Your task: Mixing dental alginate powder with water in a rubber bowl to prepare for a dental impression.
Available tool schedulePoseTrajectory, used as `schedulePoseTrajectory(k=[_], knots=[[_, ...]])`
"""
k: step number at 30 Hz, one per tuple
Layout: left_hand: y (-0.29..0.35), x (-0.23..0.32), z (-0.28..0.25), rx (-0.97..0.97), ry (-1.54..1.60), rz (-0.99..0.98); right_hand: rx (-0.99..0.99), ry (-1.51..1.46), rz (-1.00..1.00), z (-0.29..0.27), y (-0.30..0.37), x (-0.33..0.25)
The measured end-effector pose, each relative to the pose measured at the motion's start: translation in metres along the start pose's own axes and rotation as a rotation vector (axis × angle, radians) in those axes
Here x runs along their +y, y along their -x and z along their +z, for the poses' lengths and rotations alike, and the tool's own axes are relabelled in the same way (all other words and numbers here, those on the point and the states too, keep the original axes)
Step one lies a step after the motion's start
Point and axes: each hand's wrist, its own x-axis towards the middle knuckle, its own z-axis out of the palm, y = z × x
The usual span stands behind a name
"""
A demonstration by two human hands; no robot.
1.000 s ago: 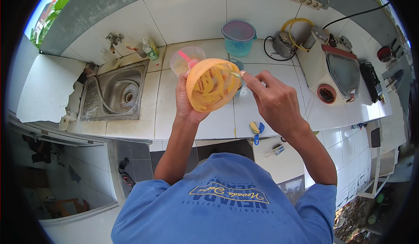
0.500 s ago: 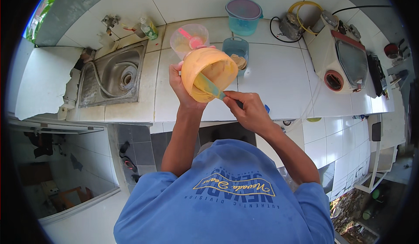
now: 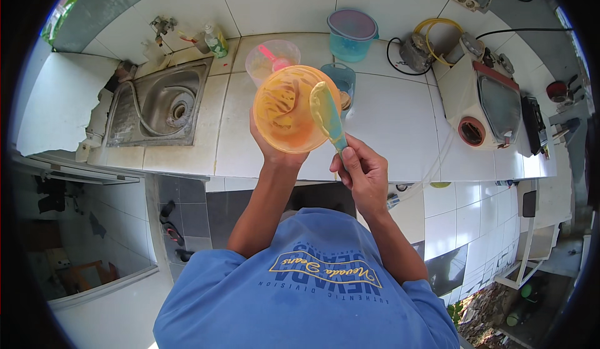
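Note:
My left hand [image 3: 269, 144] grips an orange bowl [image 3: 294, 138] from below and behind; most of its fingers are hidden. The bowl's mouth is turned toward me, and streaks of yellow paste cling to its inside. In my right hand [image 3: 364, 173] is a teal spatula [image 3: 334, 127], its blade coated with the same paste, held up in front of the bowl's right rim. Just behind the bowl stands a clear pinkish tub [image 3: 252, 61] with a pink scoop [image 3: 267, 53] in it. A blue-green container [image 3: 340, 71], partly covered by the bowl, holds brownish round pieces.
A lidded turquoise tub [image 3: 351, 39] stands against the tiled wall. To the left lies a steel sink [image 3: 140, 121] with a hose, a soap bottle [image 3: 215, 39] behind it. A metal device with a yellow hose [image 3: 417, 52] and a cream-and-red appliance [image 3: 462, 93] occupy the counter's right.
The bowl has turned so its inside faces me. My right hand has drawn the spatula out of the bowl and raised it upright, paste on its blade.

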Motion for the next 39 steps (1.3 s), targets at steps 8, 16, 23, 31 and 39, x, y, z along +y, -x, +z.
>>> schedulePoseTrajectory(k=[8, 16, 23, 31, 39], knots=[[0.010, -0.003, 0.025, 0.028, 0.112, 0.003, 0.247, 1.173, -0.982, -0.010, -0.003, 0.027], [0.005, -0.005, 0.015, 0.110, 0.139, -0.007, 0.287, 0.924, -0.717, -0.023, 0.032, 0.026], [0.010, -0.011, 0.016, 0.087, 0.201, -0.041, 0.078, 0.054, -0.006, -0.019, 0.028, 0.025], [0.022, 0.005, 0.012, 0.099, -0.095, 0.050, 0.157, 0.931, -0.413, -0.049, 0.051, -0.045], [0.034, -0.003, 0.027, 0.177, -0.232, -0.005, 0.030, 1.164, -0.277, -0.051, 0.015, -0.065]])
